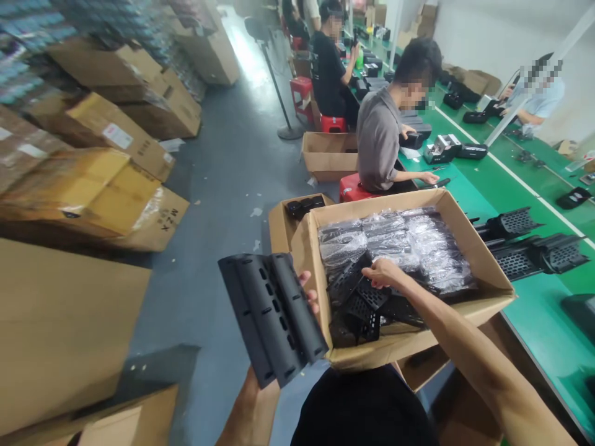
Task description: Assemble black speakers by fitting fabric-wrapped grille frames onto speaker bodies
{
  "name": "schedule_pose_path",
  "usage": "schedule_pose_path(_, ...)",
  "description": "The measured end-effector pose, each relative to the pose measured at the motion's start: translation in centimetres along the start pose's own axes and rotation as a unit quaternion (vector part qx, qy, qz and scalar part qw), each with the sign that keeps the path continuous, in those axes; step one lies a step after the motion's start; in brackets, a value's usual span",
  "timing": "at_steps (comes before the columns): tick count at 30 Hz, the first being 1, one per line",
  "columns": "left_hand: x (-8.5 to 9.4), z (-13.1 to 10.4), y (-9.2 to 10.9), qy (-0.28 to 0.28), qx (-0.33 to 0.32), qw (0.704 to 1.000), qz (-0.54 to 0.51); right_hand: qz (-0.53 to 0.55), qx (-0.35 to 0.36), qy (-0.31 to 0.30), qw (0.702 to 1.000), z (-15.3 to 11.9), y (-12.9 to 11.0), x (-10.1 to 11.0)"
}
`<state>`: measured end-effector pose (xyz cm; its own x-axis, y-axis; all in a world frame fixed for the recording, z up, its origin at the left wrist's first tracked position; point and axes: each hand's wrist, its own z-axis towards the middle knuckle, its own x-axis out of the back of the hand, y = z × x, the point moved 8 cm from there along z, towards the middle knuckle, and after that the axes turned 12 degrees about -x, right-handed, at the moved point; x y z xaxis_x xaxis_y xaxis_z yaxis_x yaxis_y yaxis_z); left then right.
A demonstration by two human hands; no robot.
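My left hand (310, 293) is closed around a few black slotted plastic casings (267, 316), held nested together left of the open cardboard box (483, 260). The casings hide most of its palm. Inside the box my right hand (383, 272) pinches a black perforated casing (351, 279). Other loose black perforated casings (365, 310) lie just below its fingers. Behind them are rows of black parts in clear plastic wrap (385, 238).
A green workbench (548, 310) runs along the right, with perforated black casings (515, 257) on it. A seated co-worker (379, 136) works beyond the box. Cardboard cartons (69, 322) line the left. A smaller carton (281, 229) of black parts stands behind my box.
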<state>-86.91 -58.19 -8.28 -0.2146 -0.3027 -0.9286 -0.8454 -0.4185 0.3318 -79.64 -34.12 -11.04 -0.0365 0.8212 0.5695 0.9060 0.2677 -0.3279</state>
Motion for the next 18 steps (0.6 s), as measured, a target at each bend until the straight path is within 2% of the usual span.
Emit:
schedule_pose_path(3,0.7,-2.4,1.5,-0.026,0.033,0.999,0.033,-0.029,-0.042,-0.026,0.998,2.6,-0.3,-4.5)
schedule_pose_path(6,1.7,-4.0,1.8,-0.008,0.001,0.999,0.043,-0.054,-0.064,-0.021,0.996,3.2,0.2,-5.9)
schedule_pose_path(9,3.0,-4.5,0.7,0.051,-0.028,0.997,0.042,-0.093,-0.056,0.009,0.994,2.4,0.4,-4.0)
schedule_pose_path(11,3.7,-3.9,-0.1,0.117,-0.046,0.992,0.023,-0.122,-0.024,0.046,0.991,0.9,-0.4,-1.9)
schedule_pose_path(14,4.1,-1.7,-0.8,0.221,-0.073,0.973,-0.007,-0.156,0.039,0.117,0.980,-2.9,-3.1,0.7)
schedule_pose_path(16,3.7,0.2,-1.1,0.252,-0.087,0.963,-0.022,-0.174,0.089,0.169,0.966,-6.4,-5.6,1.6)
schedule_pose_path(18,3.3,1.9,-1.2,0.259,-0.104,0.960,-0.039,-0.199,0.146,0.212,0.946,-9.7,-8.2,2.0)
